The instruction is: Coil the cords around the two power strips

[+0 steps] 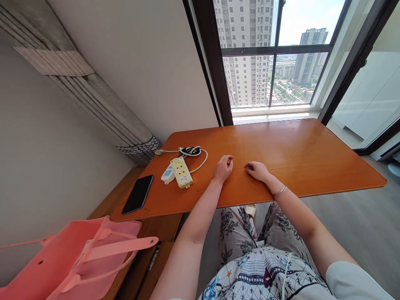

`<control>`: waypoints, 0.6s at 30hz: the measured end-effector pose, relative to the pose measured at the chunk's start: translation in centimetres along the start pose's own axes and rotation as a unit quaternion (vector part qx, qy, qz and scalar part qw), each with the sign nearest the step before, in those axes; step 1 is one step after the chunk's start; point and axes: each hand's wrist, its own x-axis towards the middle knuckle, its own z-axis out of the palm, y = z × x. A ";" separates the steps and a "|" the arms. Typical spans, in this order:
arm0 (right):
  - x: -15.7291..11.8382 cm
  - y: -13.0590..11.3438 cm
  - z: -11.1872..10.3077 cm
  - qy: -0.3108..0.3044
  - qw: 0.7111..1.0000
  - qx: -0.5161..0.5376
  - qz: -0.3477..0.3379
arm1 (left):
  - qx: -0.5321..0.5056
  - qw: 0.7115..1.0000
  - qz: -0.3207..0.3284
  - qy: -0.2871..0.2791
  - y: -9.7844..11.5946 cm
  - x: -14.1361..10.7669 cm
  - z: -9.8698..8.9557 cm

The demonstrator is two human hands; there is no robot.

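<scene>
My left hand rests on the orange-brown wooden table, its fingers curled inward; whether anything is inside them is hidden. Across a small gap to the right, my right hand lies on the same table, fingers bent toward the left hand, with nothing visible in it. Left of my left hand are a yellow power strip and a white and blue power strip partly beneath it. Their coiled cables lie just behind. A black tablet is flat near the table's left edge.
A pink bag with straps sits at the lower left, beside the table, on a brown wooden surface. A gathered grey curtain hangs at the left. Behind the table is a window with a dark frame.
</scene>
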 end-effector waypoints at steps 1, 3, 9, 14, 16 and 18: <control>0.0 0.0 0.0 0.000 1.000 0.000 0.000 | -0.001 1.000 -0.001 -0.002 0.0 0.0 0.0; 0.1 0.0 0.0 0.000 1.000 0.001 -0.001 | -0.003 1.000 -0.002 -0.006 -0.1 0.0 0.0; 0.1 0.0 0.1 0.004 1.000 0.006 -0.002 | 0.002 1.000 -0.005 -0.006 -0.1 0.1 0.0; 0.2 0.1 0.1 0.004 1.000 0.007 0.000 | 0.007 1.000 -0.008 -0.003 -0.3 0.2 0.1; 0.2 0.1 0.0 0.003 1.000 0.007 0.000 | 0.007 1.000 -0.004 -0.001 -0.4 0.2 0.2; 0.2 0.1 0.0 0.003 1.000 0.006 0.001 | 0.006 1.000 -0.001 -0.002 -0.5 0.2 0.3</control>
